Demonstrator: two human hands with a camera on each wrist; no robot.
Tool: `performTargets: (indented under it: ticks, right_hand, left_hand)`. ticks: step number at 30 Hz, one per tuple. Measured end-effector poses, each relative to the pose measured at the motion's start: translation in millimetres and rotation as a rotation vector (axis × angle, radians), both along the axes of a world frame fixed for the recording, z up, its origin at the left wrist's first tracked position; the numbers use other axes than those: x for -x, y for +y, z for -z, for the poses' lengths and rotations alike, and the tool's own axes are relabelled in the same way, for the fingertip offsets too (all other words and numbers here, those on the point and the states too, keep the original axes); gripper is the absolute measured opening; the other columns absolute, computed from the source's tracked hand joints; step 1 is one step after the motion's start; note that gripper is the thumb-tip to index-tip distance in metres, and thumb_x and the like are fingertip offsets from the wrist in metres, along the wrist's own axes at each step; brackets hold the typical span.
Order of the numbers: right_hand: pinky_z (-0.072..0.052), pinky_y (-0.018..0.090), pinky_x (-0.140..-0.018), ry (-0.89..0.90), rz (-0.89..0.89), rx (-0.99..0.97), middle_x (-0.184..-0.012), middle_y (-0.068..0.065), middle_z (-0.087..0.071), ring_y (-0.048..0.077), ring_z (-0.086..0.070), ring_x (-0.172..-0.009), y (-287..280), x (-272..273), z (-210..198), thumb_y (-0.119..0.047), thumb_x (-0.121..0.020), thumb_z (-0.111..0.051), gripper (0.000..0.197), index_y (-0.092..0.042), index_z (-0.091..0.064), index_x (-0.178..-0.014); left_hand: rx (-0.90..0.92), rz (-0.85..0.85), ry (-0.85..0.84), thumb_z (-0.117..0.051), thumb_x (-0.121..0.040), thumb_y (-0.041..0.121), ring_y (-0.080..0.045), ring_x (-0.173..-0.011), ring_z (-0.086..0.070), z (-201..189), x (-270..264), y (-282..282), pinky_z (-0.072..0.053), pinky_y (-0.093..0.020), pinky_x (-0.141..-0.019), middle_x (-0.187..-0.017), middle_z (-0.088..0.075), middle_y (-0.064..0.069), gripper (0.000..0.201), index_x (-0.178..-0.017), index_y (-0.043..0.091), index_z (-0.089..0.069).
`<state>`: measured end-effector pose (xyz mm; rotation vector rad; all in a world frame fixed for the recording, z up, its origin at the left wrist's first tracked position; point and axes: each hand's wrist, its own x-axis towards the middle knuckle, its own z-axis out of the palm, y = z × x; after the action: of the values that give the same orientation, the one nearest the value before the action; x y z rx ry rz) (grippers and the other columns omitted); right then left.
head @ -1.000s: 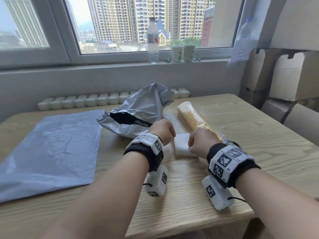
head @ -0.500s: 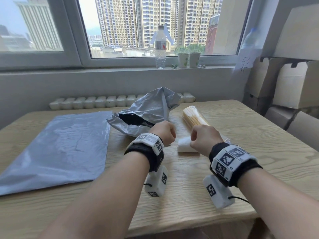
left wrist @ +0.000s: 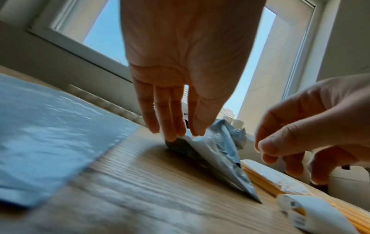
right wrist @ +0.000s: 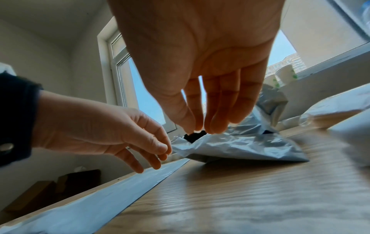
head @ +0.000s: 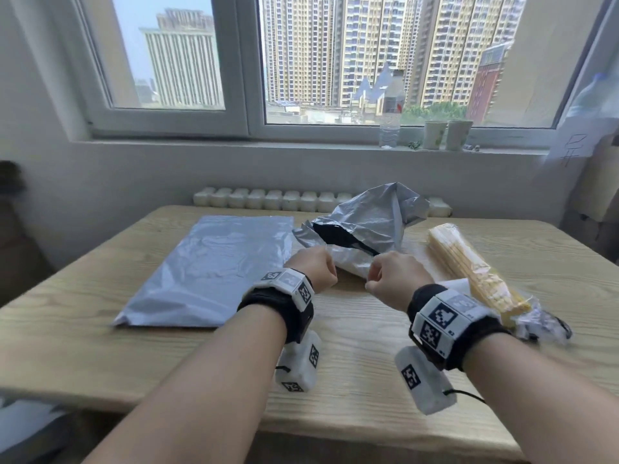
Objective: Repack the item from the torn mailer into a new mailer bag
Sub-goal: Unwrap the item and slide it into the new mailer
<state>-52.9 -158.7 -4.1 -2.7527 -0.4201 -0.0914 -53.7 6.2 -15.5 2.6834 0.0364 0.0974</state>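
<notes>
Reaching both hands at the torn mailer [head: 365,229] mid-frame, left hand [head: 315,271] and right hand [head: 395,279] with loosely extended fingers [right wrist: 217,125] touching its mouth, pinching nothing I can confirm; the flat new mailer [head: 207,269] lies unfilled at left.

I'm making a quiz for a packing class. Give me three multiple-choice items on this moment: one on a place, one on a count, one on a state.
1. Where does the flat grey new mailer bag lie on the wooden table?
A. Left of the crumpled torn grey mailer
B. Under the long pack of yellow sticks
C. On the windowsill

2. How many paper cups stand on the windowsill?
A. One
B. Two
C. Four

3. What state is the torn mailer in?
A. Sealed flat
B. Folded neatly shut
C. Gaping open, dark inside

Key: 1 A, the head view shows the flat bag to the left of the crumpled one. 2 B, two cups stand beside the clear water bottle. 3 C, its dark opening faces the left hand and the right hand.
</notes>
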Motion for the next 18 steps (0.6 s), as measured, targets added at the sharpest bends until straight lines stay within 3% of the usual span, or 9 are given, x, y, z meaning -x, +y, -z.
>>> performTargets:
  ticks: [2,6,10,15,18]
  right_hand:
    - [-0.052,0.031,-0.078,0.013,-0.039,0.002,-0.093,-0.004,-0.067,0.017,-0.062,-0.089,19.3,4.5,0.5,-0.026,-0.081,-0.062,0.014,-0.029,-0.059,-0.067]
    - [-0.048,0.027,-0.072,0.026,-0.141,0.040,-0.091,-0.004,-0.066,0.016,-0.062,-0.088,57.9,12.4,2.8,-0.024,-0.081,-0.061,0.007,-0.024,-0.068,-0.081]
    - [-0.046,0.023,-0.070,0.118,-0.284,0.086,-0.089,-0.005,-0.065,0.015,-0.063,-0.087,90.4,16.8,12.9,-0.022,-0.081,-0.066,0.002,-0.021,-0.066,-0.082]
    - [-0.049,0.028,-0.086,0.230,-0.302,0.093,-0.109,-0.001,-0.059,0.018,-0.059,-0.103,119.2,12.7,29.3,-0.030,-0.082,-0.069,0.036,-0.018,-0.060,-0.115]
    - [-0.055,0.034,-0.084,0.332,-0.239,-0.077,-0.101,0.000,-0.056,0.021,-0.063,-0.093,133.3,1.8,38.2,-0.020,-0.081,-0.069,0.034,-0.015,-0.059,-0.113]
  left_hand:
    - [-0.003,-0.043,0.001,-0.061,-0.085,0.017,-0.017,-0.096,-0.065,0.8,6.2,22.0,-0.054,-0.029,-0.084,-0.100,-0.072,0.000,0.012,-0.088,0.019,-0.073]
    - [-0.001,-0.156,0.026,-0.061,-0.083,0.017,-0.018,-0.094,-0.066,5.7,17.0,68.4,-0.056,-0.031,-0.084,-0.097,-0.073,0.001,0.014,-0.088,0.019,-0.074]
    - [-0.063,-0.325,0.060,-0.055,-0.083,0.016,-0.023,-0.090,-0.067,13.9,30.6,119.9,-0.057,-0.034,-0.081,-0.096,-0.071,-0.003,0.018,-0.092,0.019,-0.071]
    - [-0.125,-0.558,0.179,-0.056,-0.076,0.019,-0.029,-0.092,-0.065,24.5,51.5,186.5,-0.050,-0.030,-0.072,-0.103,-0.070,-0.009,0.019,-0.089,0.012,-0.068]
    - [-0.107,-0.549,0.232,-0.064,-0.079,0.025,-0.028,-0.105,-0.061,27.2,58.7,198.0,-0.046,-0.029,-0.077,-0.108,-0.063,-0.004,0.018,-0.095,0.016,-0.063]
